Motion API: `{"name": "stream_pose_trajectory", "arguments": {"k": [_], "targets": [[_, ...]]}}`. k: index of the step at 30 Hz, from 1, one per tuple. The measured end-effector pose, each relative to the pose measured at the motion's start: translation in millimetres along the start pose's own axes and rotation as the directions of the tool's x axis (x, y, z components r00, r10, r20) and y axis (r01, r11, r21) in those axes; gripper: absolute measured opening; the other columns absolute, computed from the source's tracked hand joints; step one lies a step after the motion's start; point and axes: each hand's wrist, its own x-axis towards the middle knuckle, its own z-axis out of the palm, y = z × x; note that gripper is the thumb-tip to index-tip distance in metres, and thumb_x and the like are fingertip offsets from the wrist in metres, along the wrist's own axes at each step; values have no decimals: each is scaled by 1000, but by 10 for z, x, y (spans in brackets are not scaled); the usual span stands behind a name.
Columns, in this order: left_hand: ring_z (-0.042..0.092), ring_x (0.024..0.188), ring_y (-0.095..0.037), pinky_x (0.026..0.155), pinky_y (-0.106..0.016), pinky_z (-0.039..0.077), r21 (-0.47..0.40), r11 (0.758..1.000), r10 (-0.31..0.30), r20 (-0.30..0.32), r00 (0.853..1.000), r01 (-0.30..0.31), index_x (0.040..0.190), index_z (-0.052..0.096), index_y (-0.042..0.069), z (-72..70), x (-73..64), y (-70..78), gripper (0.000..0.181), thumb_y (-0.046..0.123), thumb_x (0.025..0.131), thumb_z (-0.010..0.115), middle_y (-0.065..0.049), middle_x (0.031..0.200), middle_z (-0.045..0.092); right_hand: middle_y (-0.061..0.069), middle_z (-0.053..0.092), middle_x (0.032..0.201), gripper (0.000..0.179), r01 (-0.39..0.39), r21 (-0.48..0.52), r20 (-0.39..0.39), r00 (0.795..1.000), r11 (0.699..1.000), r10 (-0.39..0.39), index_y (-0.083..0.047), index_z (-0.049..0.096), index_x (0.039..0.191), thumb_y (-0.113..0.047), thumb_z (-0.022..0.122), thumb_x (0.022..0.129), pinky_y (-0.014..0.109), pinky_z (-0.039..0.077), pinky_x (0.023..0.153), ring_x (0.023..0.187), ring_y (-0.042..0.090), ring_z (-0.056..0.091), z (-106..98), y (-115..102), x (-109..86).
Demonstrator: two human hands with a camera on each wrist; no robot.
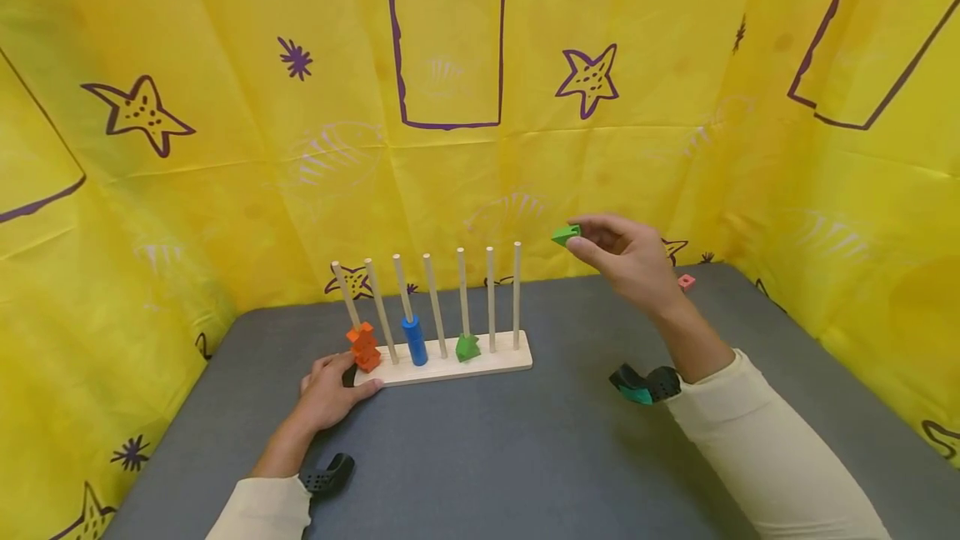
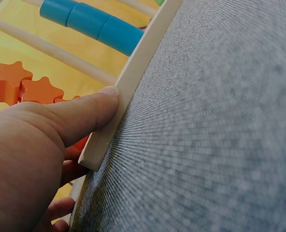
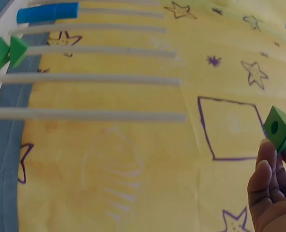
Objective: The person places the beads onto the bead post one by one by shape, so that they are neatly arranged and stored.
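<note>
A wooden peg stand [image 1: 487, 364] with several upright pegs is on the table. My left hand [image 1: 330, 392] grips its left end, the thumb along the front edge and the other fingers behind. Close to that hand, orange star-shaped blocks [image 1: 364, 347] are stacked on the leftmost peg. Blue cylinder blocks [image 1: 414, 342] fill the lower part of the third peg, and green triangular blocks [image 1: 468, 347] sit low on the fifth. To the right of the stand and raised, my right hand [image 1: 630, 261] pinches a green triangular block [image 3: 276, 126] whose round hole shows in the right wrist view.
A small pink block [image 1: 686, 282] with a hole lies on the grey table [image 1: 465, 457], partly behind the right forearm. Yellow patterned cloth [image 1: 450, 173] hangs behind the table and on both sides. Dark wrist straps [image 1: 327, 473] are on both wrists.
</note>
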Motion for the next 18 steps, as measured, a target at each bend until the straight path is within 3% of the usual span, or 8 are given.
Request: {"name": "stream_pose_trajectory", "arguments": {"k": [7,18], "targets": [[23,129,-47,96,-64,12,6,1000,11,-8,1000,-11,139,46,-5,11,5,-27,78,46,85,72,-29,136,46,11,66,90,25,3,16,23,1000,1000,-3,4,67,113,-5,68,90,23,49,62,72,24,60,281,-109,151],[23,129,-47,96,-64,13,9,1000,2,-6,1000,-2,139,47,-4,8,4,-6,79,47,84,72,-30,136,46,11,63,94,26,-54,105,37,998,993,50,2,68,115,-7,67,91,30,48,70,80,24,59,765,-155,382]]}}
